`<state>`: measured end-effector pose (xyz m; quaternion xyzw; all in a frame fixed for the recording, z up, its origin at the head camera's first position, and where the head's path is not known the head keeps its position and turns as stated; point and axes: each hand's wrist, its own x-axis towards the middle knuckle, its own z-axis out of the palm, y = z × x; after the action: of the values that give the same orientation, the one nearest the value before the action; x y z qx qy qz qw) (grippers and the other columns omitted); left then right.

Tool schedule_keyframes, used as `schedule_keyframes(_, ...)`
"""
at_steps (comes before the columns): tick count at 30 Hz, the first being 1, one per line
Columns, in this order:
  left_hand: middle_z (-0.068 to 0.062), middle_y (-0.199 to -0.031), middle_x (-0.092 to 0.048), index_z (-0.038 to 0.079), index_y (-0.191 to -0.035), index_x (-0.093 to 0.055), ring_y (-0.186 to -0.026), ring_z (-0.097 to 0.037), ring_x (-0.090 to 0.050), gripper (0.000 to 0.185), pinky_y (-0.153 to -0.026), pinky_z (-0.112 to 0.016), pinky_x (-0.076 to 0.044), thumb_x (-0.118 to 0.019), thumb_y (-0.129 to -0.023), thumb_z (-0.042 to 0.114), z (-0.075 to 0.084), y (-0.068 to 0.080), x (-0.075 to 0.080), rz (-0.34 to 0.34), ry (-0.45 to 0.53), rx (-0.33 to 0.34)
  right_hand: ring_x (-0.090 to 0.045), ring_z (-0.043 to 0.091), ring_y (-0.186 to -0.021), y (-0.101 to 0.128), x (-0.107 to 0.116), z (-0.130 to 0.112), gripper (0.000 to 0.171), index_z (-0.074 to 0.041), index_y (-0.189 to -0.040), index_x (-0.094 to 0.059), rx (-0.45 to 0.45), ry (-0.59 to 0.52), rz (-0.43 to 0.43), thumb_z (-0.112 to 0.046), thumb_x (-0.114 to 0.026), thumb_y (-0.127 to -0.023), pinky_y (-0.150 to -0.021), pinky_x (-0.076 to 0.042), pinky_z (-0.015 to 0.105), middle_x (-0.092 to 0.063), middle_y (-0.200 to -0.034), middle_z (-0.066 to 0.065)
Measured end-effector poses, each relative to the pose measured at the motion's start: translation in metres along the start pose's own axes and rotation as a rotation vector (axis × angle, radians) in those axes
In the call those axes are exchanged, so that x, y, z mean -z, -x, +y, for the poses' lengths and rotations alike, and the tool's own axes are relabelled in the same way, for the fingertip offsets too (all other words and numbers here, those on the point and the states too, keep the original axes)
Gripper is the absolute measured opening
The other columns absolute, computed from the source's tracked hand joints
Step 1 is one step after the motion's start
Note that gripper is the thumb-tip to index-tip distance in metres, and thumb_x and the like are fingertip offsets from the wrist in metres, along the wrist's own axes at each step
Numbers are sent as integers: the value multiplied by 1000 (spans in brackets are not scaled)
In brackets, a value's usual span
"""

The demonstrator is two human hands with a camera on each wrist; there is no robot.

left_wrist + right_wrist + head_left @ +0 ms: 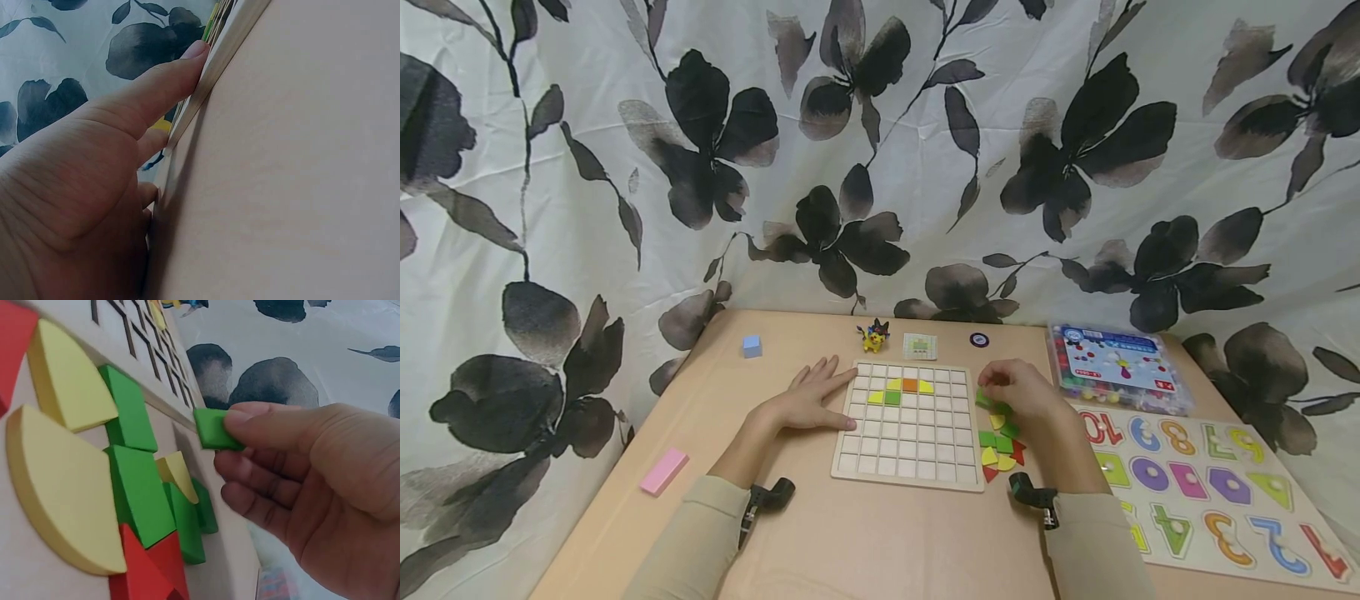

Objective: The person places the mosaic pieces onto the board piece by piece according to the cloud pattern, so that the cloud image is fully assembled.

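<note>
Green square tile (215, 429) pinched in right hand (1022, 390) fingertips, lifted just above the loose pile of green, yellow, red pieces (1000, 446). Grid board (910, 425) just beside the pinch. Left hand (808, 402) spread flat, thumb against the board's far edge.
</note>
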<state>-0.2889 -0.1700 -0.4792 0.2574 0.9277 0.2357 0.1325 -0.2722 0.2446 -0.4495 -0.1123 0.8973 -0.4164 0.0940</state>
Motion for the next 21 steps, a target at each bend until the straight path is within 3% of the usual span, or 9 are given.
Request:
schedule_keyframes(8,-18,-175,1,27,-167,-27,-163,-38,7,104,-130,-58,7,-74,-84,68,-1,-1,0,3,-1,-6,-62,29,-90,-3,-2,-6,22,-5,-123,-72,18,-87,76,-10,-63,-103,-80,-58,35,-69,-109,11)
schedule_keyframes(17,-17,-176,1,28,-167,-27,-163,-37,7,105,-131,-58,7,-74,-83,70,-2,-2,-1,8,2,-6,-66,29,-98,-6,-9,-13,23,-4,-123,-72,124,-208,105,-9,-69,-100,-83,-61,22,-71,-116,13)
schedule_keyframes(21,-16,-176,1,28,-167,-26,-163,-36,7,106,-131,-57,7,-74,-82,71,-3,-2,-2,7,-3,-2,-69,30,-98,-6,-14,-21,25,-7,-124,-71,107,-258,112,-6,-69,-99,-84,-59,21,-69,-115,13)
